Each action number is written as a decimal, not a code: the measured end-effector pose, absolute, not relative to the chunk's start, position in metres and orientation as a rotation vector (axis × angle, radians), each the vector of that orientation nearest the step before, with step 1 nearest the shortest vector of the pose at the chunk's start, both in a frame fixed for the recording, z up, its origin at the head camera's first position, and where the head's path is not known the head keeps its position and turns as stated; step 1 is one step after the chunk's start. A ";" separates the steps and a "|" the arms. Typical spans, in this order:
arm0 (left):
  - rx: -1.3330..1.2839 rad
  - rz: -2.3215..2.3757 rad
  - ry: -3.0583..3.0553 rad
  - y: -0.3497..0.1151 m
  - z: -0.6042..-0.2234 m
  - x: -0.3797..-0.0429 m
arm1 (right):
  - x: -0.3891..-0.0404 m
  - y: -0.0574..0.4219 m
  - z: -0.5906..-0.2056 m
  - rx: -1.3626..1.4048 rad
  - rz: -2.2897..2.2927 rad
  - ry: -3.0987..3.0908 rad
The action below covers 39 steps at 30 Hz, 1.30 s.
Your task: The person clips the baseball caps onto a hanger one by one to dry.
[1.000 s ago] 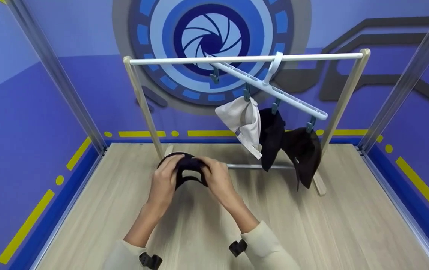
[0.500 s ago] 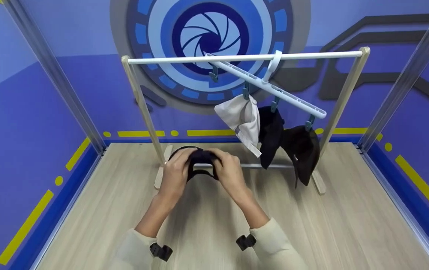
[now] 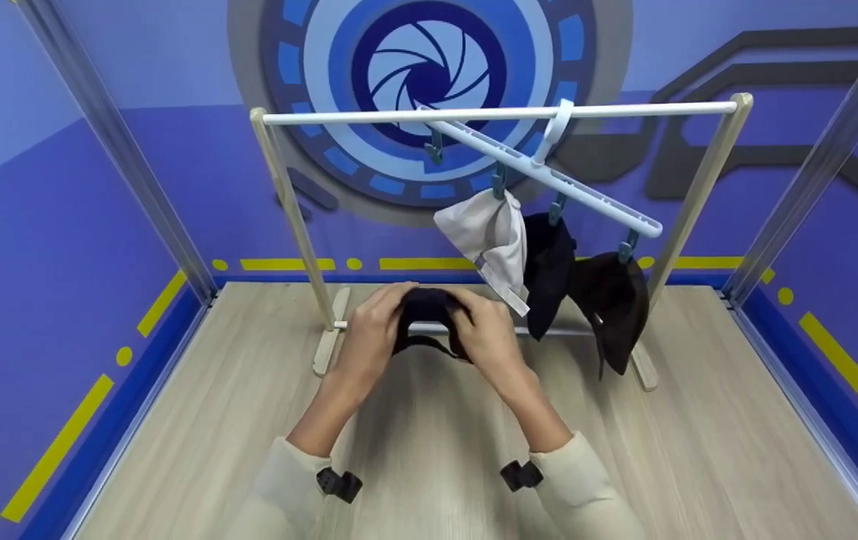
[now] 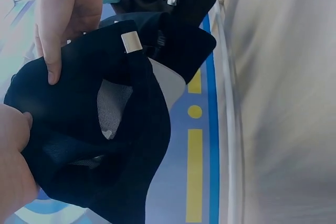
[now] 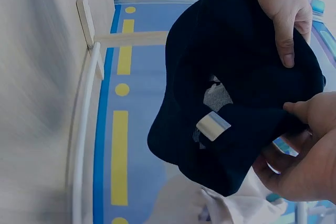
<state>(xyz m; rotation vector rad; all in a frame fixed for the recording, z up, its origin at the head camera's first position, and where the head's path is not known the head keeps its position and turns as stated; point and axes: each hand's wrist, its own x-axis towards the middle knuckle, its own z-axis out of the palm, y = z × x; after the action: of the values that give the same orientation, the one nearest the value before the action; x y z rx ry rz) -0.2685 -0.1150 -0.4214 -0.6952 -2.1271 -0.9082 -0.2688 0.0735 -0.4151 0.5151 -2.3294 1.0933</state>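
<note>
A dark cap (image 3: pixel 429 306) is held up in front of the rack, its back opening and strap facing me. My left hand (image 3: pixel 371 330) grips its left side, thumb on the cloth. On the other side my right hand (image 3: pixel 490 334) pinches the edge, its thumb on the near face in the right wrist view. A small metal-looking buckle (image 5: pixel 213 125) shows on the strap. Just behind hang a white cap (image 3: pixel 485 232), a black cap (image 3: pixel 545 270) and a dark brown cap (image 3: pixel 613 300), each from a clip.
A white hanger (image 3: pixel 541 172) hooks over the rack's bar (image 3: pixel 369 117) and slants towards me on the right. Its far-left clip (image 3: pixel 434 148) holds nothing. The rack's wooden feet (image 3: pixel 331 345) stand on the wooden tabletop (image 3: pixel 414 450).
Both hands have carried the dark cap to the right and slightly away from me, nearer the hanging caps. Their grip on it stays.
</note>
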 end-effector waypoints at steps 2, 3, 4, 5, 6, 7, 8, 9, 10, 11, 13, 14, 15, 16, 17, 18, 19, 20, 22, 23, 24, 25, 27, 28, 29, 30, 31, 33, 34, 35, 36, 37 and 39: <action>-0.699 -0.901 -2.121 -0.111 -0.418 -0.271 | -0.269 0.078 -0.411 0.528 1.092 -2.326; -0.700 -0.898 -2.121 -0.108 -0.416 -0.272 | -0.269 0.080 -0.409 0.528 1.094 -2.327; -0.700 -0.901 -2.123 -0.105 -0.414 -0.273 | -0.269 0.082 -0.407 0.523 1.089 -2.328; -0.700 -0.906 -2.128 -0.103 -0.412 -0.274 | -0.269 0.084 -0.405 0.517 1.087 -2.330; -0.700 -0.913 -2.132 -0.100 -0.410 -0.275 | -0.269 0.086 -0.403 0.508 1.086 -2.336; -0.699 -0.921 -2.138 -0.097 -0.408 -0.276 | -0.268 0.089 -0.401 0.498 1.085 -2.340; -0.698 -0.931 -2.146 -0.095 -0.406 -0.276 | -0.268 0.091 -0.399 0.489 1.078 -2.344; -0.698 -0.938 -2.155 -0.093 -0.404 -0.277 | -0.268 0.093 -0.397 0.481 1.069 -2.345; -0.695 -0.940 -2.163 -0.090 -0.402 -0.277 | -0.268 0.095 -0.395 0.479 1.063 -2.342; -0.692 -0.941 -2.171 -0.089 -0.400 -0.278 | -0.268 0.096 -0.393 0.484 1.066 -2.340; -0.692 -0.941 -2.179 -0.085 -0.396 -0.279 | -0.269 0.099 -0.390 0.501 1.072 -2.326; -0.695 -0.936 -2.181 -0.084 -0.394 -0.279 | -0.270 0.101 -0.389 0.517 1.072 -2.315; -0.700 -0.929 -2.183 -0.083 -0.393 -0.279 | -0.270 0.102 -0.388 0.532 1.078 -2.303; -0.709 -0.925 -2.185 -0.081 -0.391 -0.280 | -0.271 0.103 -0.387 0.547 1.086 -2.293; -0.720 -0.925 -2.187 -0.080 -0.390 -0.280 | -0.271 0.104 -0.386 0.560 1.090 -2.282; -0.729 -0.926 -2.190 -0.078 -0.390 -0.281 | -0.271 0.105 -0.386 0.572 1.091 -2.269; -0.736 -0.923 -2.195 -0.077 -0.389 -0.281 | -0.271 0.107 -0.386 0.579 1.089 -2.257; -0.746 -0.918 -2.200 -0.075 -0.388 -0.281 | -0.270 0.108 -0.386 0.584 1.088 -2.245; -0.758 -0.906 -2.209 -0.071 -0.387 -0.281 | -0.270 0.111 -0.386 0.582 1.083 -2.219; -0.759 -0.895 -2.214 -0.069 -0.386 -0.281 | -0.269 0.113 -0.387 0.575 1.082 -2.208; -0.757 -0.883 -2.222 -0.067 -0.385 -0.281 | -0.269 0.114 -0.387 0.567 1.083 -2.196; -0.758 -0.870 -2.228 -0.065 -0.383 -0.281 | -0.269 0.115 -0.387 0.558 1.085 -2.184; -0.752 -0.847 -2.243 -0.062 -0.380 -0.282 | -0.270 0.117 -0.386 0.539 1.093 -2.159; -0.750 -0.837 -2.255 -0.060 -0.378 -0.283 | -0.270 0.118 -0.386 0.529 1.099 -2.149; -0.753 -0.823 -2.269 -0.059 -0.376 -0.283 | -0.270 0.119 -0.385 0.519 1.106 -2.139; -0.764 -0.809 -2.284 -0.058 -0.374 -0.284 | -0.271 0.120 -0.385 0.513 1.114 -2.129; -0.777 -0.794 -2.301 -0.058 -0.372 -0.284 | -0.271 0.121 -0.384 0.506 1.122 -2.119; -0.810 -0.756 -2.341 -0.058 -0.369 -0.284 | -0.271 0.123 -0.384 0.493 1.129 -2.103; -0.829 -0.744 -2.362 -0.058 -0.367 -0.284 | -0.271 0.125 -0.384 0.487 1.128 -2.096; -0.844 -0.734 -2.379 -0.058 -0.366 -0.284 | -0.271 0.126 -0.384 0.482 1.127 -2.090; -0.856 -0.739 -2.394 -0.058 -0.365 -0.284 | -0.271 0.128 -0.385 0.476 1.127 -2.084; -0.860 -0.750 -2.402 -0.059 -0.363 -0.284 | -0.271 0.129 -0.385 0.469 1.123 -2.078; -0.863 -0.804 -2.399 -0.059 -0.361 -0.287 | -0.270 0.132 -0.384 0.456 1.119 -2.068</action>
<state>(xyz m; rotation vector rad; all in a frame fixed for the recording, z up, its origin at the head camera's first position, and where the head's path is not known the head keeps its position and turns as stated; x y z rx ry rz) -0.2874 -0.0589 -0.3612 -0.8626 -2.3992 -0.8035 -0.2704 0.1318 -0.3845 0.4563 -2.0678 1.1191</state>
